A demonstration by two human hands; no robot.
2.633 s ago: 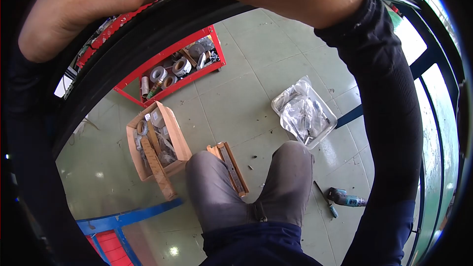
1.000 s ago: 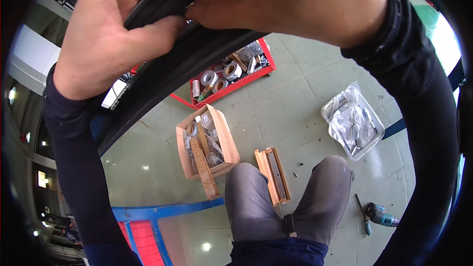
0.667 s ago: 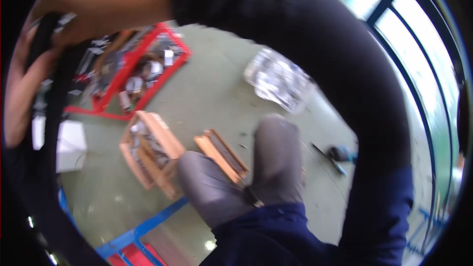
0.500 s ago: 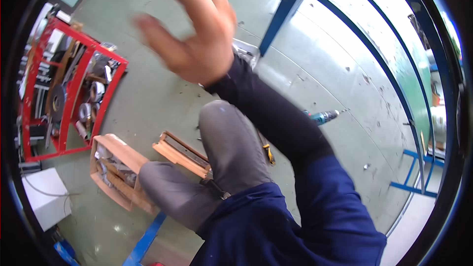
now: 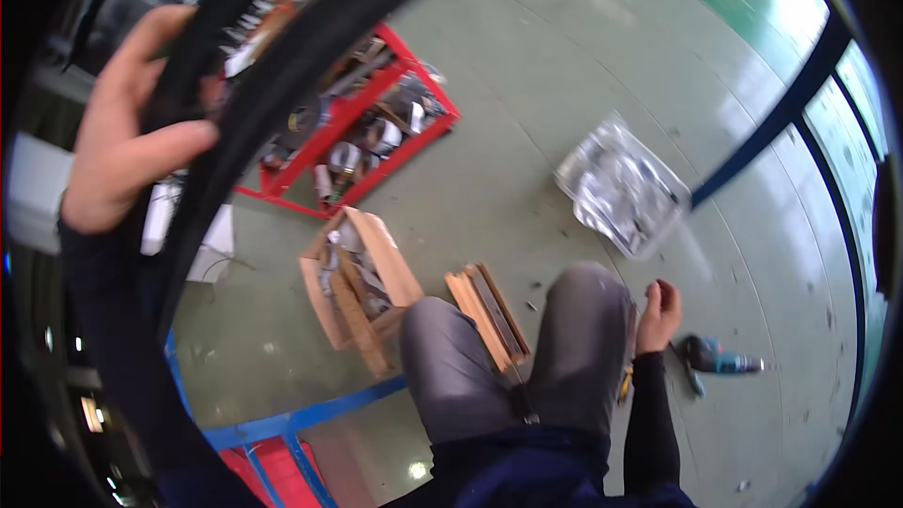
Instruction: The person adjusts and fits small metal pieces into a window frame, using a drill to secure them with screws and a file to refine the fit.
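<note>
The black rubber strip runs out of view at the top and again at the lower left, so neither end shows. It looks like two dark bands side by side, though the wide lens blurs that near the edge. The left hand is raised at the upper left. Its fingers are wrapped over the outer band and the thumb is pressed across it, a firm hold, with the dark sleeve dropping away below.

The right hand hangs low beside the right thigh, wrist straight and fingers curled inward. It is too small here to tell whether they close on anything. The drill lies on the floor just beside that hand.

Half a second ago the right hand was up in front of the camera with its fingers spread; now it has dropped to the leg, and only the left hand is on the strip.

Beyond the strip stands a red cart of tape rolls. On the floor in front of the knees are a cardboard box, a wooden case and a tray of plastic bags.
</note>
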